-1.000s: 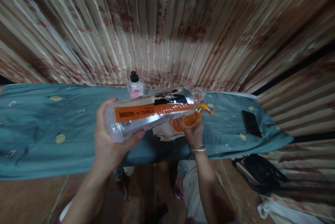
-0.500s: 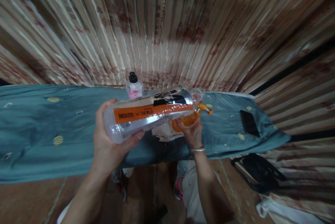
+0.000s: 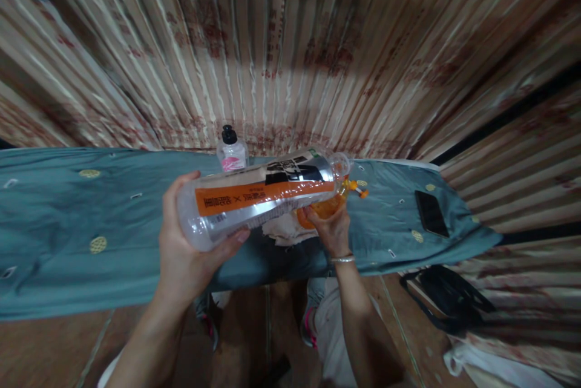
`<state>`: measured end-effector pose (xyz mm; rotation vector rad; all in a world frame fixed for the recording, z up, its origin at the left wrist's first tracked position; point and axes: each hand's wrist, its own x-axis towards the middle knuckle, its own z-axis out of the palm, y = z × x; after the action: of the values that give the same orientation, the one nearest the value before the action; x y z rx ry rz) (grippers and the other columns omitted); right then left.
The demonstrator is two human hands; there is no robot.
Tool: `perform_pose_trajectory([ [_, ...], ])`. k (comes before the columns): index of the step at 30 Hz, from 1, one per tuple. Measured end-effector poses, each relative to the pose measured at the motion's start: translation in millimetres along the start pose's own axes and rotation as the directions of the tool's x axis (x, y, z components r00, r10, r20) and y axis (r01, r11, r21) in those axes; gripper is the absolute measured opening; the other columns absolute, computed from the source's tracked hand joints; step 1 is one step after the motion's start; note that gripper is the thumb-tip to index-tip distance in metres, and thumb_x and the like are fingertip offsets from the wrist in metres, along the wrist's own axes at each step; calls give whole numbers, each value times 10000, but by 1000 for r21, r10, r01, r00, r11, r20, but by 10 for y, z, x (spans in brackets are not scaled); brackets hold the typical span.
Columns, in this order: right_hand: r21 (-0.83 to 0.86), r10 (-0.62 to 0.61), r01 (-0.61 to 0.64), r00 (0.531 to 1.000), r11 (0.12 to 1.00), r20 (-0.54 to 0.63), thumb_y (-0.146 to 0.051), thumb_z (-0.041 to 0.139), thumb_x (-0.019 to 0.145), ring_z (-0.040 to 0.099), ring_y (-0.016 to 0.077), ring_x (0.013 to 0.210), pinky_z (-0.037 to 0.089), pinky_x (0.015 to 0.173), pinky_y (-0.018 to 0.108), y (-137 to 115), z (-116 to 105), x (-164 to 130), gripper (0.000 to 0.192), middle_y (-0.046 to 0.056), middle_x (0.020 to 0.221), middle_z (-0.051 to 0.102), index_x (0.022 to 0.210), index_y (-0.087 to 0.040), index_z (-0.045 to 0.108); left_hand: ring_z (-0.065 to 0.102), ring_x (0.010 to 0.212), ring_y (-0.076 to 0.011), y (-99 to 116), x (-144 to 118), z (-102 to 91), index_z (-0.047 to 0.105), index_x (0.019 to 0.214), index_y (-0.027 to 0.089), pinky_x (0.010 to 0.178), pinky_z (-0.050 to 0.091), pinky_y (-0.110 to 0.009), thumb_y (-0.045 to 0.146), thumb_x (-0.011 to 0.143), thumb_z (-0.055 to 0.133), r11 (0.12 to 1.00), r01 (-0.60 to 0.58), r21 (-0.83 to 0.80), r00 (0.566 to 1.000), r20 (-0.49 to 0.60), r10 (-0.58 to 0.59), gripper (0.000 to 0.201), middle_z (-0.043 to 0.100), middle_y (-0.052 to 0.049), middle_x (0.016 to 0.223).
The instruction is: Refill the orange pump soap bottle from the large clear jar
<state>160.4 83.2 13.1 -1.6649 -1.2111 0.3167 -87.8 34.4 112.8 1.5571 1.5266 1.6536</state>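
My left hand (image 3: 193, 255) is wrapped round the base end of a large clear plastic bottle (image 3: 267, 188) with an orange, black and silver label. The bottle lies tilted in the air, its mouth end toward the right. Beneath that mouth end, my right hand (image 3: 333, 230) grips a smaller orange bottle (image 3: 323, 209), partly hidden by the large one. Small orange nozzle-like parts (image 3: 357, 189) stick out at its upper right. Whether liquid passes between the two bottles I cannot tell. A crumpled pale cloth (image 3: 284, 232) lies below them on the table.
A clear bottle with a black cap (image 3: 233, 149) stands at the back of the table, which has a teal cloth (image 3: 49, 212). A black phone (image 3: 431, 213) lies at the right. Pleated curtains (image 3: 281, 61) hang behind; a black bag (image 3: 449, 297) is at lower right.
Almost nothing differs. The large bottle and my left hand sit very slightly further left; both hands keep their grips.
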Motion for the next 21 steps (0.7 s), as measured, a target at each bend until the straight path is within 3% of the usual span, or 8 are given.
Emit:
perform_pose_trajectory([
  [6,6,18,-18,1000,1000,21,-558,792,583,731,316,942,598,792,428,35,1,8,812,199,1100,733,1218,-124,532,643,1016,-273,4,10,-11,505,1343,257,921,545,-470,416,519,877,999,-19,46,1000,-6,20,918,633,-69,1192],
  [10,23,13,-14,1000,1000,27,-554,778,608,736,306,911,603,749,399,0,-5,3,749,169,1021,754,1183,-134,545,635,1025,-255,6,8,-30,512,1340,208,924,533,-452,403,495,884,996,-47,71,999,-16,48,944,630,-78,1211],
  [16,12,10,-10,1000,1000,15,-560,774,603,738,296,851,601,712,392,-21,-1,-3,735,152,966,759,1160,-133,555,624,1080,-268,34,1,-42,515,1344,234,975,510,-461,422,469,879,997,-17,73,999,-34,20,966,616,-76,1270],
  [21,-23,-7,7,1000,1000,11,-557,774,613,732,309,896,599,748,406,-1,1,-7,734,173,998,752,1167,-125,563,632,1044,-251,36,9,-51,512,1348,233,952,526,-445,401,501,880,996,-61,70,998,-24,63,939,629,-60,1220],
])
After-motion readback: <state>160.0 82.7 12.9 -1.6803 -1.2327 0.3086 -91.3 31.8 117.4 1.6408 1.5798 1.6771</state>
